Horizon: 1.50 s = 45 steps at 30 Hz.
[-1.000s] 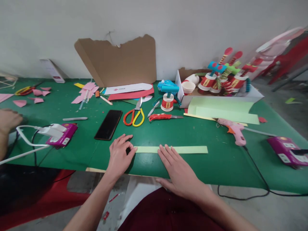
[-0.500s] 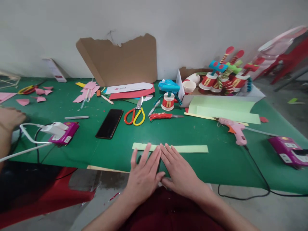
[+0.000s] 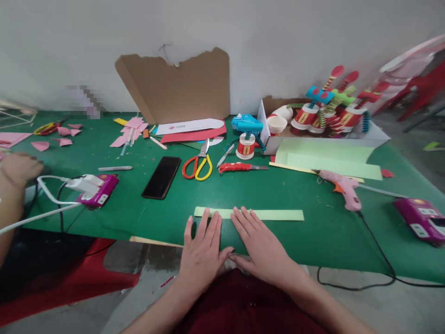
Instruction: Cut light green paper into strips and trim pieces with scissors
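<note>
I'm resting my left hand [image 3: 201, 253], fingers spread, and right hand [image 3: 261, 243], fingers straight, on a paper strip [image 3: 281, 215] running left to right near the front of the tabletop [image 3: 156, 220], looking narrow and pale green.

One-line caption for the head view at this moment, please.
Left hand and right hand touch a pale green strip with their fingers, scissors and phone beyond.

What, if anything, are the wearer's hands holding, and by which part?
Nothing is gripped: the left hand and right hand lie palm-down, fingertips on the pale green strip, the left's nearer its left end, the right's around its middle.
</note>
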Each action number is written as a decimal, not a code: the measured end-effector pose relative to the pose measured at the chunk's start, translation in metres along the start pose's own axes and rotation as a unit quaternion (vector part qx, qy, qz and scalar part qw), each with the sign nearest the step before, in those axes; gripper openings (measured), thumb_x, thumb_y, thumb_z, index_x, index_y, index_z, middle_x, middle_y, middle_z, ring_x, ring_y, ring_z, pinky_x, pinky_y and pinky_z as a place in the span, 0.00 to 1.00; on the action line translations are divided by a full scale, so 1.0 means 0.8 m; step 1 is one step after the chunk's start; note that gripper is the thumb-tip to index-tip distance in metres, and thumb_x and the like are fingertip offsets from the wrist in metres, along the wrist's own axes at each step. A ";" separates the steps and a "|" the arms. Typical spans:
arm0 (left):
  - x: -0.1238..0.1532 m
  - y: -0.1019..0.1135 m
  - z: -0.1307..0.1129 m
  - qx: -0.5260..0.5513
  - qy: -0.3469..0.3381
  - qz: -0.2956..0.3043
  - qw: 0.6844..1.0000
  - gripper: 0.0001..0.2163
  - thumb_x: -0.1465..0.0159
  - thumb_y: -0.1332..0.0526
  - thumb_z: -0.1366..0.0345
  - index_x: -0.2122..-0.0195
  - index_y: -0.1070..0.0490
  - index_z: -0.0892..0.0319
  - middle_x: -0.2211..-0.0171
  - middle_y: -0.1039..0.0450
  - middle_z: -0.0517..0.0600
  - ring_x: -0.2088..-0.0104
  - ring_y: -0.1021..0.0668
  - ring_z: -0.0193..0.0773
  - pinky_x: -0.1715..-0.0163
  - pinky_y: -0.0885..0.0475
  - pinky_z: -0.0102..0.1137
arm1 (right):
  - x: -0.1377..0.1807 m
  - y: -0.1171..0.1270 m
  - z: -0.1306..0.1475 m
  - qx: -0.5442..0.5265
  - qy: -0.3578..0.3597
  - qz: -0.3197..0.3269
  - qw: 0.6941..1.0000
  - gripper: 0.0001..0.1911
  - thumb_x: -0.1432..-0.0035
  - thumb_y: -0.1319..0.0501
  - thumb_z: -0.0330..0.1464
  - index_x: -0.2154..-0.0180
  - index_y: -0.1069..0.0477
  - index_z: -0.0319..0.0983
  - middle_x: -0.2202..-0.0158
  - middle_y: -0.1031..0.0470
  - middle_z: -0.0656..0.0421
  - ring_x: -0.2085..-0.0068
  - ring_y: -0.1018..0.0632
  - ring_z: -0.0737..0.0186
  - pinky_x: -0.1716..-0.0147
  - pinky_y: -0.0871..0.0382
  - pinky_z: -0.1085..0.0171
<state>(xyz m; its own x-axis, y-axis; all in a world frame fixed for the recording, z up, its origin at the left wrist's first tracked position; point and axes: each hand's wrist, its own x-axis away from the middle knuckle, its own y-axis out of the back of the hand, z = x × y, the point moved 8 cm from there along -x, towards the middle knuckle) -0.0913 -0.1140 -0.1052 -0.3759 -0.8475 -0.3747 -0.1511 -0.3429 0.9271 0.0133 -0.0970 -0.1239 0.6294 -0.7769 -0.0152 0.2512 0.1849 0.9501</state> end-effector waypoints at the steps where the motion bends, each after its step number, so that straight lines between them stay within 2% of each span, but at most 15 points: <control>1: 0.002 0.000 0.005 -0.002 0.006 0.000 1.000 0.27 0.31 0.55 0.50 0.43 0.32 0.65 0.41 0.33 0.55 0.38 0.35 0.49 0.35 0.61 0.47 | 0.000 0.000 0.000 0.000 -0.001 -0.001 1.000 0.40 0.42 0.42 0.42 0.35 0.49 0.29 0.32 0.51 0.45 0.32 0.50 0.47 0.35 0.48 0.47; 8: 0.022 0.008 0.051 -0.047 0.014 0.014 0.999 0.26 0.31 0.53 0.52 0.40 0.36 0.65 0.41 0.33 0.55 0.38 0.38 0.55 0.37 0.56 0.53 | -0.001 -0.001 -0.002 -0.004 -0.009 0.001 1.000 0.42 0.41 0.42 0.46 0.34 0.50 0.30 0.32 0.51 0.46 0.32 0.49 0.47 0.34 0.49 0.49; 12: 0.012 0.019 0.063 -0.049 0.045 0.023 0.998 0.24 0.31 0.52 0.55 0.41 0.36 0.66 0.40 0.34 0.57 0.36 0.39 0.54 0.37 0.53 0.52 | 0.000 0.002 0.000 -0.007 -0.005 -0.010 1.000 0.42 0.42 0.41 0.46 0.34 0.50 0.31 0.32 0.51 0.46 0.32 0.49 0.47 0.34 0.48 0.49; 14: -0.002 0.022 0.046 -0.035 0.023 0.020 0.999 0.26 0.31 0.53 0.55 0.39 0.39 0.69 0.38 0.38 0.59 0.35 0.41 0.53 0.37 0.51 0.50 | 0.000 0.003 0.000 -0.003 -0.005 -0.013 1.000 0.41 0.42 0.41 0.45 0.35 0.49 0.30 0.32 0.50 0.46 0.32 0.48 0.46 0.35 0.48 0.48; 18: -0.025 0.013 -0.016 0.010 -0.065 0.021 0.998 0.31 0.32 0.53 0.51 0.35 0.47 0.69 0.34 0.47 0.58 0.32 0.48 0.51 0.35 0.53 0.48 | 0.002 -0.002 0.001 0.003 0.009 -0.015 1.000 0.39 0.42 0.43 0.39 0.35 0.50 0.28 0.32 0.51 0.44 0.32 0.50 0.47 0.34 0.51 0.48; 21: -0.029 -0.006 -0.046 0.050 -0.100 0.039 0.993 0.34 0.32 0.55 0.46 0.34 0.51 0.69 0.33 0.49 0.58 0.32 0.51 0.50 0.35 0.53 0.45 | 0.002 -0.011 0.001 0.006 0.025 -0.012 1.000 0.38 0.42 0.46 0.36 0.34 0.52 0.28 0.32 0.51 0.44 0.32 0.49 0.50 0.33 0.56 0.49; 23: -0.026 -0.022 -0.051 0.075 -0.110 0.072 0.988 0.38 0.33 0.57 0.43 0.33 0.54 0.71 0.33 0.50 0.60 0.31 0.52 0.48 0.35 0.49 0.42 | 0.001 -0.014 0.000 0.002 0.025 -0.005 1.000 0.38 0.42 0.46 0.35 0.34 0.53 0.29 0.32 0.50 0.45 0.32 0.49 0.51 0.32 0.58 0.49; 27: -0.017 -0.040 -0.027 0.069 -0.096 0.110 0.987 0.41 0.35 0.59 0.39 0.34 0.53 0.72 0.34 0.48 0.63 0.33 0.47 0.48 0.37 0.46 0.41 | 0.000 -0.007 -0.001 -0.016 0.006 0.007 1.000 0.41 0.44 0.44 0.38 0.34 0.52 0.28 0.32 0.53 0.45 0.31 0.52 0.49 0.33 0.55 0.49; 32: -0.003 -0.035 0.011 0.016 -0.095 0.110 0.989 0.42 0.37 0.59 0.37 0.35 0.48 0.69 0.35 0.44 0.63 0.34 0.43 0.51 0.38 0.45 0.44 | 0.004 0.004 -0.008 0.001 0.000 0.016 1.000 0.41 0.41 0.45 0.48 0.34 0.50 0.31 0.32 0.52 0.47 0.32 0.50 0.49 0.34 0.52 0.47; 35: 0.006 -0.029 0.030 -0.002 -0.094 0.107 0.990 0.40 0.36 0.59 0.39 0.34 0.50 0.69 0.35 0.45 0.62 0.34 0.43 0.49 0.37 0.46 0.43 | 0.016 0.008 -0.024 0.021 -0.011 0.013 1.000 0.43 0.40 0.48 0.53 0.34 0.51 0.33 0.32 0.52 0.49 0.32 0.49 0.48 0.34 0.51 0.47; 40: 0.018 -0.023 0.054 -0.018 -0.078 0.099 0.992 0.39 0.34 0.60 0.41 0.32 0.58 0.67 0.34 0.46 0.61 0.34 0.44 0.48 0.37 0.46 0.43 | 0.049 0.018 -0.055 0.048 -0.024 -0.003 0.999 0.40 0.36 0.52 0.50 0.32 0.64 0.39 0.31 0.53 0.54 0.32 0.49 0.53 0.34 0.50 0.49; 45: 0.024 -0.018 0.065 -0.034 -0.084 0.091 0.992 0.37 0.34 0.61 0.42 0.34 0.50 0.67 0.36 0.42 0.61 0.35 0.40 0.48 0.39 0.43 0.43 | 0.091 0.023 -0.091 0.076 -0.076 -0.026 0.994 0.38 0.34 0.53 0.48 0.32 0.69 0.42 0.31 0.53 0.55 0.32 0.48 0.53 0.35 0.49 0.48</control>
<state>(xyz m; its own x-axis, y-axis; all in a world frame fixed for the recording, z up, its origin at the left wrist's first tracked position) -0.1438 -0.1044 -0.1255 -0.5388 -0.8205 -0.1911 -0.0076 -0.2221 0.9750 0.1172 -0.1060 -0.1300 0.4974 -0.8670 -0.0287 0.1593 0.0588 0.9855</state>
